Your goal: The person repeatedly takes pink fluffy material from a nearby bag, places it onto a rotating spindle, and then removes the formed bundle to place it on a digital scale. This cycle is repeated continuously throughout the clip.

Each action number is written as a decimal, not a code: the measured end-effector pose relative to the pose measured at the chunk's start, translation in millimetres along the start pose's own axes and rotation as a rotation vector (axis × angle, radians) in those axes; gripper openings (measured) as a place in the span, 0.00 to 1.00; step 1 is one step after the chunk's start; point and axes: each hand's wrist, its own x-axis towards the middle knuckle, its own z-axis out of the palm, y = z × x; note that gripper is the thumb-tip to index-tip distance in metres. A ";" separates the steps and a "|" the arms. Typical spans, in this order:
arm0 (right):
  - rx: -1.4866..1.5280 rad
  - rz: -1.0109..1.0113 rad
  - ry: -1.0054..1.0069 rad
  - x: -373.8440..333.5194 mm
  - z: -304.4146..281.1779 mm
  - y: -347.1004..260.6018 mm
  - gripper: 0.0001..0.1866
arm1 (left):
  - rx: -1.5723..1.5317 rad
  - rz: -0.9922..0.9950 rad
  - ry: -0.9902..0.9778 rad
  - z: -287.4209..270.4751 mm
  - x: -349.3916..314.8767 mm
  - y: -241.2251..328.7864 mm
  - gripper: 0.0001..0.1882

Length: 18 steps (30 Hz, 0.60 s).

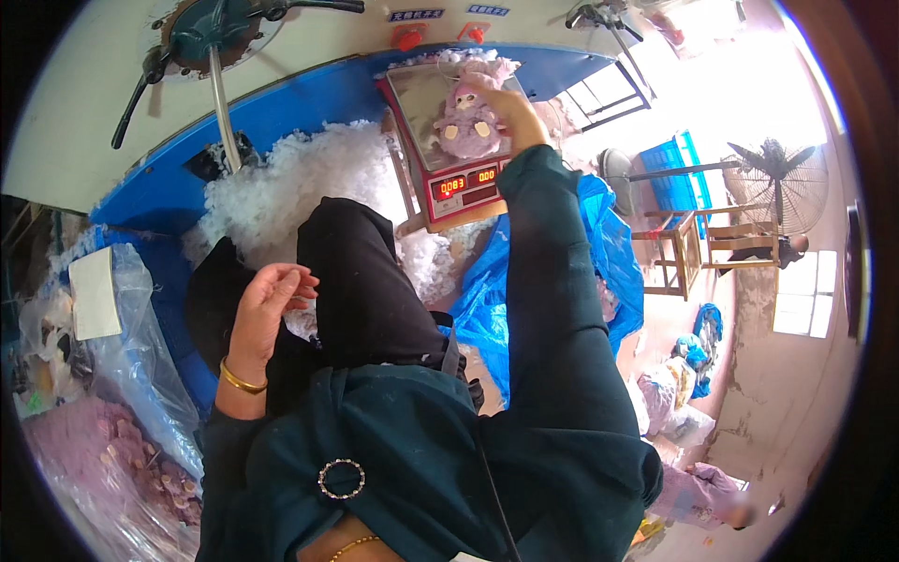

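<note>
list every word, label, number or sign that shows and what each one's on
Red scale: lit red digits in two display windows; not copied out here.
Pale machine panel: two blue labels with white characters, above red buttons; likewise not copied.
Fine print on the scale's front: too small to read.

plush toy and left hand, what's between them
From left hand to plush toy, the head view shows a black-clad knee, white stuffing, then the scale.

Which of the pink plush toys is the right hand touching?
The plush toy on the scale, with the right hand at its upper end. The other toys lie heaped at lower left, apart from both hands.
</note>
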 end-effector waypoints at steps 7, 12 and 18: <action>0.596 -0.400 -0.455 -107.0 94.0 -52.1 0.28 | 0.010 0.024 -0.013 5.2 3.2 -9.8 0.16; 0.176 -0.891 -0.344 -220.3 110.4 -31.8 0.36 | 0.179 0.294 -0.081 25.0 -8.2 -12.9 0.22; -1.055 -0.958 -0.310 -216.2 56.2 45.7 0.27 | 0.891 0.595 0.623 -88.6 -64.3 -68.2 0.13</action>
